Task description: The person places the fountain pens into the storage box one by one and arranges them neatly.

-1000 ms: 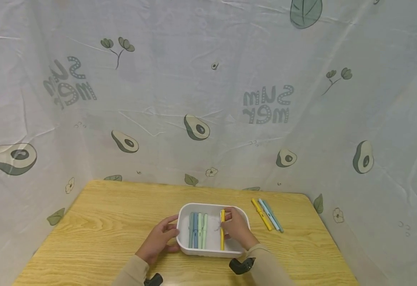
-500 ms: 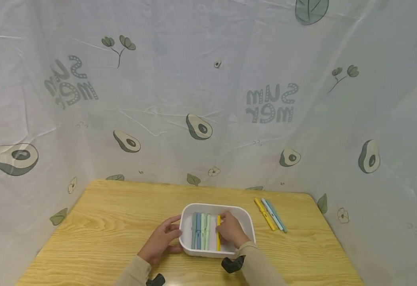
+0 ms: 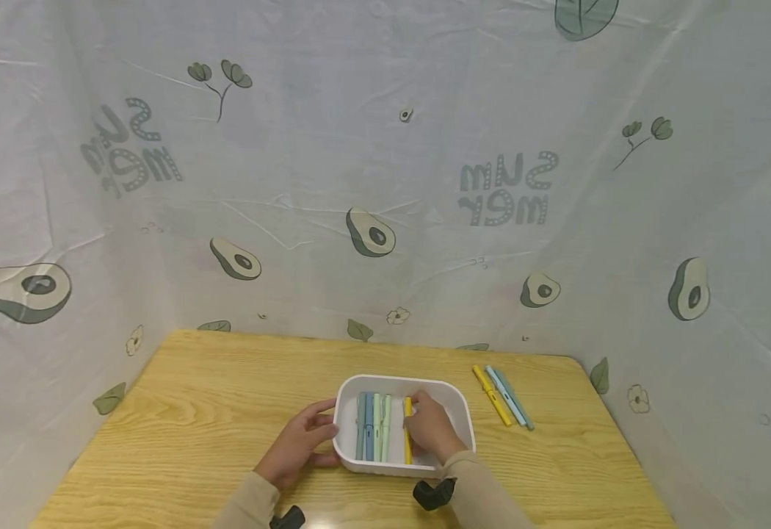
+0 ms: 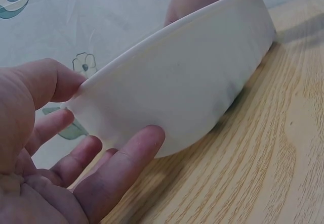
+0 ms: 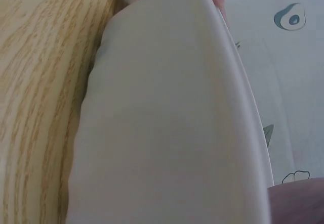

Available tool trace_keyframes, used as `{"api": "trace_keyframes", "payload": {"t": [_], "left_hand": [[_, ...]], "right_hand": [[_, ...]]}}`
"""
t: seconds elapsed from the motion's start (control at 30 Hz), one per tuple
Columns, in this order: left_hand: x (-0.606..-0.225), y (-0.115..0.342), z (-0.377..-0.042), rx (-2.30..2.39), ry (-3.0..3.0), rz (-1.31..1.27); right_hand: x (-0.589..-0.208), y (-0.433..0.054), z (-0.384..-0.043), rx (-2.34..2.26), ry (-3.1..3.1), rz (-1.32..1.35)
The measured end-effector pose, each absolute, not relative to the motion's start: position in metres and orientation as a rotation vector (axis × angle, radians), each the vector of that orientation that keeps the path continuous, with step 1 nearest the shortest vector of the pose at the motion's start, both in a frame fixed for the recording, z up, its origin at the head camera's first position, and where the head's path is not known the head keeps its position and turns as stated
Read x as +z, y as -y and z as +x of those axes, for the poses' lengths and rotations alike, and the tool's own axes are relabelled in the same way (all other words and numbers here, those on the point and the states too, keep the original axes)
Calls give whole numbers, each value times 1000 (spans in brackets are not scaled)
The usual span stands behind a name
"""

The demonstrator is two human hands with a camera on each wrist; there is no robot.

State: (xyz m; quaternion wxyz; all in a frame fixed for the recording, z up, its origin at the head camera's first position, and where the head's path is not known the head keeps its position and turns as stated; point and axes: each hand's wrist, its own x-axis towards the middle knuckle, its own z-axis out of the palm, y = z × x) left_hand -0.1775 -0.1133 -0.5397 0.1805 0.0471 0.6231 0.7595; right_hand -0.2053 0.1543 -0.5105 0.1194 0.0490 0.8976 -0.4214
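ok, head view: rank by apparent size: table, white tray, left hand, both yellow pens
1. Table
2. White tray
3. Left hand
4. Yellow pen in the tray, yellow pen on the table: look alike; right hand partly covers the first, so unranked.

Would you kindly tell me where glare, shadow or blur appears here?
Head view: glare on the table at the bottom edge; left wrist view: shadow beneath the white tray; right wrist view: the white tray looks soft, lacking crisp detail.
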Motion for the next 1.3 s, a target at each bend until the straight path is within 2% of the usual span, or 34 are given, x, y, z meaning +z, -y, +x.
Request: {"api": "trace_keyframes", "payload": {"t": [0.33, 0.63, 0.93, 1.13, 1.3], "left_hand": [[-540, 114, -178, 2137, -1758, 142], [-541, 115, -178, 2135, -1763, 119], [-538, 114, -179, 2121, -1772, 128], [-538, 114, -178, 2121, -1774, 122], [-537, 114, -179, 2103, -1796, 143]], "right_hand": [[-513, -150, -203, -1315, -2610, 177], [-514, -136, -201, -1379, -2603, 58], [-514, -137, -203, -1367, -2586, 98], [-497, -149, -197, -1359, -2541, 5], [-469, -184, -189, -1376, -2603, -163]]}}
